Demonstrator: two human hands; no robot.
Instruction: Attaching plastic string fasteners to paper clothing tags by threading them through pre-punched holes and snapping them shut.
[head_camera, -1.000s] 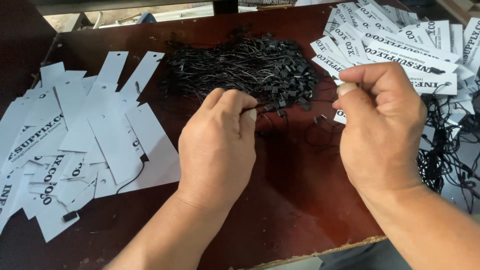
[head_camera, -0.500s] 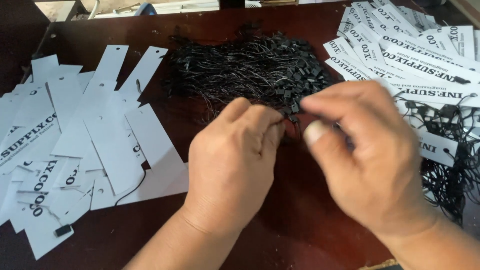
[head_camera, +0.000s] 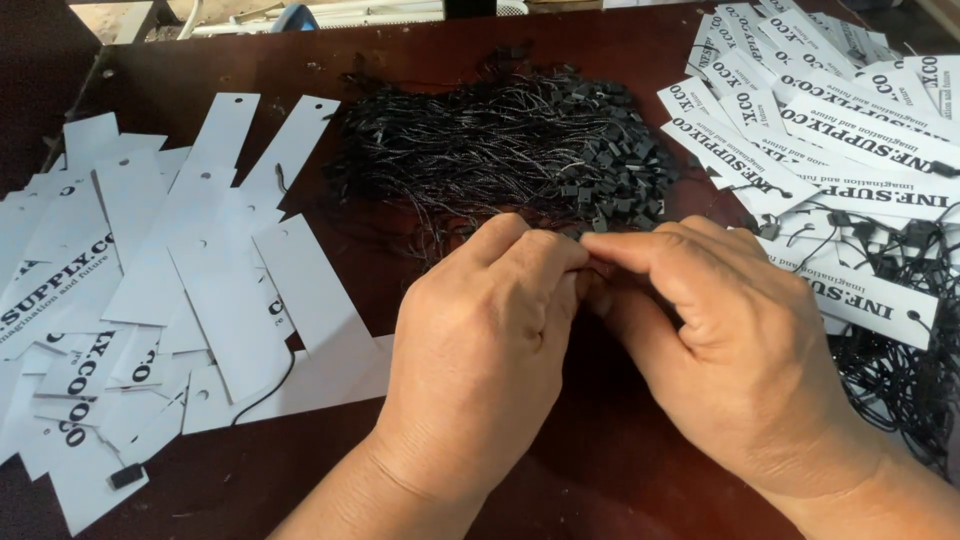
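Left hand (head_camera: 480, 350) and right hand (head_camera: 730, 350) pinched fingertip to fingertip, contents hidden; just behind, tangled heap of wiry black string fasteners (head_camera: 510, 145) on dark reddish-brown wooden table (head_camera: 600, 470), flat white card tags (head_camera: 200, 280) beside.

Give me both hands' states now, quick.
Left hand: fingers pinched shut; what they hold is hidden.
Right hand: pinched against the left; contents cannot be told.

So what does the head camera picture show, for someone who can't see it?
Two bare hands, the left hand and the right hand, meet fingertip to fingertip over a dark red table, just in front of a heap of black strings with small clasps. White paper tags are spread at the left, and tags with strings attached are piled at the right.
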